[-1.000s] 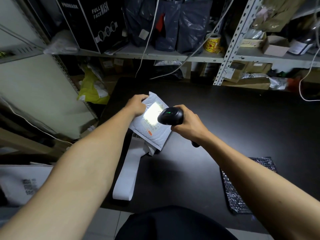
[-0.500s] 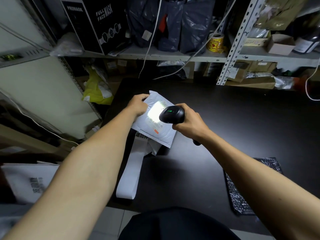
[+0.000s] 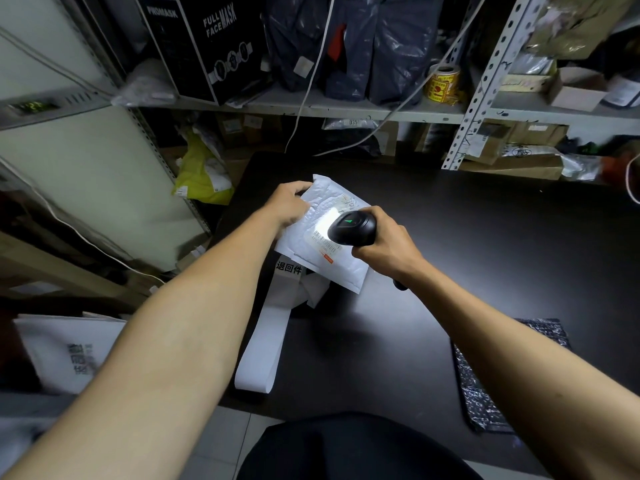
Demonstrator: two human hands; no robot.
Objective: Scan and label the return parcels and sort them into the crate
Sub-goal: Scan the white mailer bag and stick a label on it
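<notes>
A white bubble mailer lies tilted at the left part of the black table. My left hand grips its upper left corner. My right hand holds a black barcode scanner with a green light on top. The scanner's white beam lights the barcode label on the mailer. A strip of white labels printed with black characters hangs from under the mailer over the table's front edge.
A dark bubble-wrap parcel lies at the table's front right. Metal shelves behind hold dark bags, a black box and a yellow tape roll. White bags sit on the floor at left, a yellow bag beyond.
The scanner has slid down the mailer, so the lit patch now falls on the barcode label. My left hand keeps its hold on the corner.
</notes>
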